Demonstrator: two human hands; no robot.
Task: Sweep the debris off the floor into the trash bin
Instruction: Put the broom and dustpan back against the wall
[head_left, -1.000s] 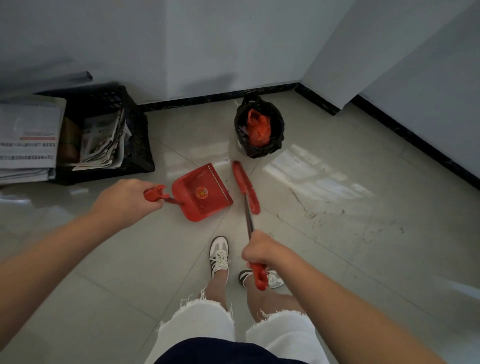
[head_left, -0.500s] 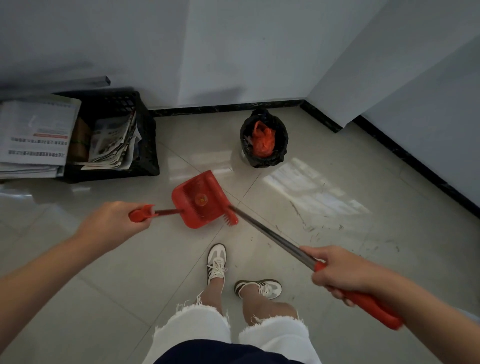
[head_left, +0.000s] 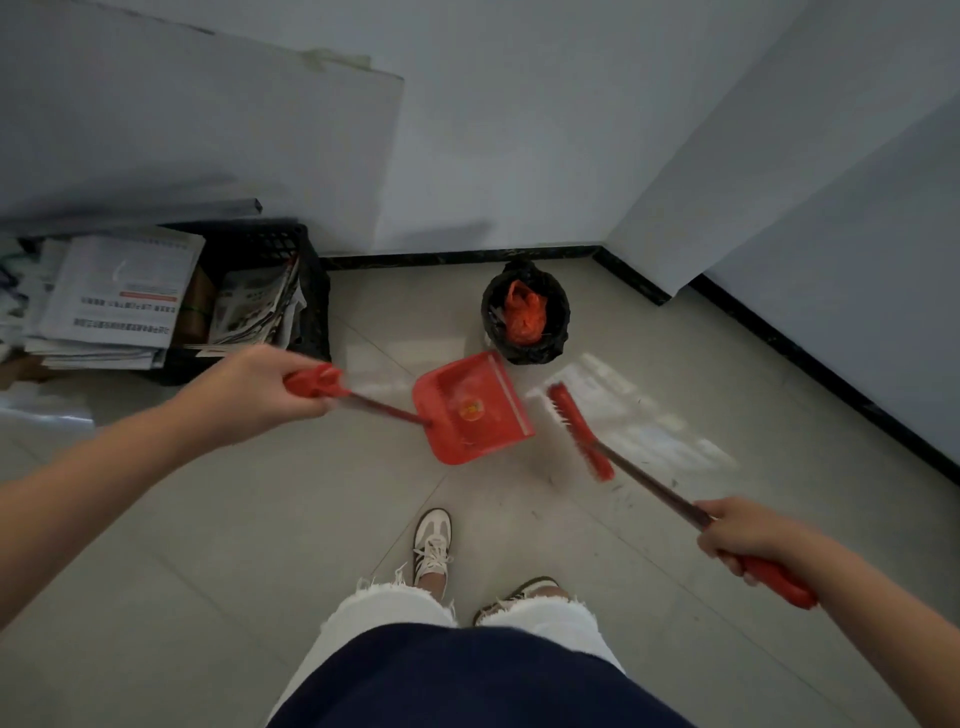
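My left hand (head_left: 249, 392) grips the red handle of a red dustpan (head_left: 470, 408), whose pan is low over the tiled floor just in front of the bin. My right hand (head_left: 740, 532) holds the long handle of a red broom (head_left: 579, 431); its brush head lies just right of the pan's open edge. A small black-lined trash bin (head_left: 556, 332) with an orange bag inside stands behind the dustpan near the wall. Thin dark debris (head_left: 631, 488) is scattered on the tiles right of the broom head.
A black crate (head_left: 311, 291) stuffed with newspapers and stacked papers stands at the left against the wall. A dark baseboard (head_left: 810, 364) lines the walls, which form a corner behind the bin. My feet in white shoes (head_left: 432, 540) stand below the dustpan.
The broom head has swung from against the dustpan out to its right. The dustpan has shifted toward the bin. The view has tilted up, showing more wall.
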